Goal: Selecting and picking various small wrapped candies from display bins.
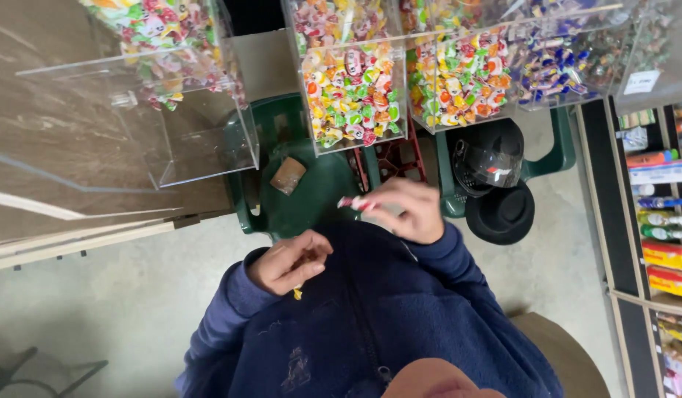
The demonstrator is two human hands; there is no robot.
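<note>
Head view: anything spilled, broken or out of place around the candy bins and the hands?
Nothing spilled or broken. Odd items: a small brown packet lies loose on the green chair, and a black helmet sits on the next chair. Right hand pinches a red-and-white wrapped candy.

Navy zip-up fleece jacket (400, 317), long sleeves

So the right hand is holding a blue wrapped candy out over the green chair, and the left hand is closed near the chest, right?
Not quite: the candy in the right hand is wrapped in red and white, not blue. The head view shows this. The rest stands: it is held out over the green chair, and the left hand is closed near the chest.
</note>
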